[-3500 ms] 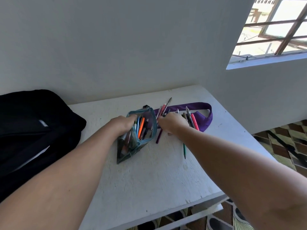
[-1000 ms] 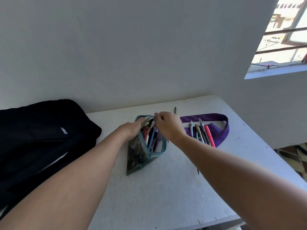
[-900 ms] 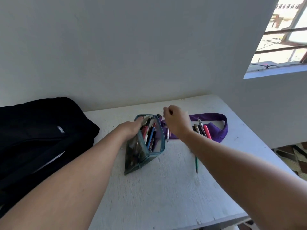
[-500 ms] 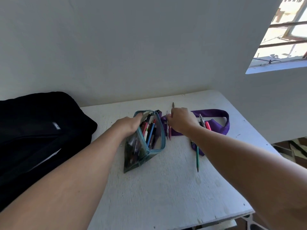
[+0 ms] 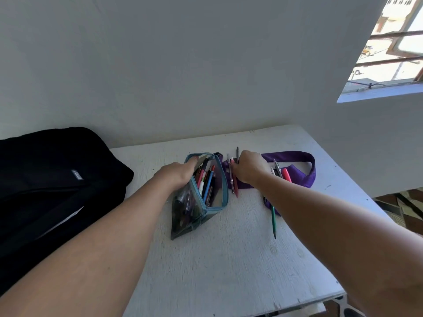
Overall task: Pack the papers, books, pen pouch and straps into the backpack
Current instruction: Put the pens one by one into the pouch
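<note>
- Our left hand point(image 5: 177, 173) is at the middle of the frame and grips the upper left rim of the pen pouch point(image 5: 199, 200); the fingers curl over the edge and hold the mouth of the pouch wide.
- Our right hand point(image 5: 249, 170) is just to the right of the pouch, with the fingers curled down onto three pens point(image 5: 234, 181) that lie side by side on the table point(image 5: 229, 259). We believe it pinches them, but the fingertips are hidden under the hand.
- We see that the pouch is clear with a teal border, and its closed end points to the lower left. Several pens and pencils stand inside it.
- We see a purple strap point(image 5: 304, 170) in a loop on the table, right of centre, partly under our right hand and forearm.
- On the strap, just right of the hand, lie more pens point(image 5: 281, 172), one of them pink.
- We see a green pencil point(image 5: 273, 219) alone on the table, lower than the strap, beside our right forearm.
- At the left edge of the frame the black backpack point(image 5: 50, 186) rests on the table, well apart from the pouch.
- At the upper right there is a window point(image 5: 393, 53) in the white wall point(image 5: 183, 65).
</note>
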A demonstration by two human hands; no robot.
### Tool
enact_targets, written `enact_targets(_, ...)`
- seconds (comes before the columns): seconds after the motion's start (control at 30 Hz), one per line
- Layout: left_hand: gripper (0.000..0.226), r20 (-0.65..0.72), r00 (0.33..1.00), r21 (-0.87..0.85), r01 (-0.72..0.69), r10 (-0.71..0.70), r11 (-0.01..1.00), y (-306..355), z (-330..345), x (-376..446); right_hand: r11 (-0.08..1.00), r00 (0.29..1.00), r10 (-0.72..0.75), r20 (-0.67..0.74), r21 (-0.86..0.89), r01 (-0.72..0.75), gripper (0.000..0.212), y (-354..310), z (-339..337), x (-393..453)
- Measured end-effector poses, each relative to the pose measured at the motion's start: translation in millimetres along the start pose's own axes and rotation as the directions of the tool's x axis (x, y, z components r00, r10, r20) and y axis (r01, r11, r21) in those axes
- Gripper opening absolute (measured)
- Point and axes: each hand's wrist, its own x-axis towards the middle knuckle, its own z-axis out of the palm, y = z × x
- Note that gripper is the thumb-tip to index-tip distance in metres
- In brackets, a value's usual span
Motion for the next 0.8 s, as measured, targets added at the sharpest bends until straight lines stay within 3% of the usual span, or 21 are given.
enact_targets(0.2, 0.089, 0.007, 1.000, -0.005, 0.008, -0.008, 1.000, 0, 0, -2, 0.974, 0.984, 0.115, 0.139, 0.176, -0.139, 0.028, -4, -7, 7)
enact_targets(0.4, 0.091, 0.002, 1.000, 0.019, 0.008, -0.008, 1.000, -1, 1, -1, 0.969, 0.994, 0.069, 0.080, 0.230, -0.086, 0.022, -5, -19, -1)
enact_targets(0.6, 0.093, 0.001, 1.000, 0.024, 0.003, -0.003, 1.000, -1, 2, 0, 0.999, 0.978, 0.032, 0.204, -0.010, -0.031, 0.031, -8, -8, -16)
enact_targets(0.8, 0.092, 0.009, 1.000, 0.019, 0.000, 0.000, 1.000, -1, 3, -3, 0.996, 0.977, 0.073, 0.201, 0.034, -0.082, 0.026, -9, -8, -21)
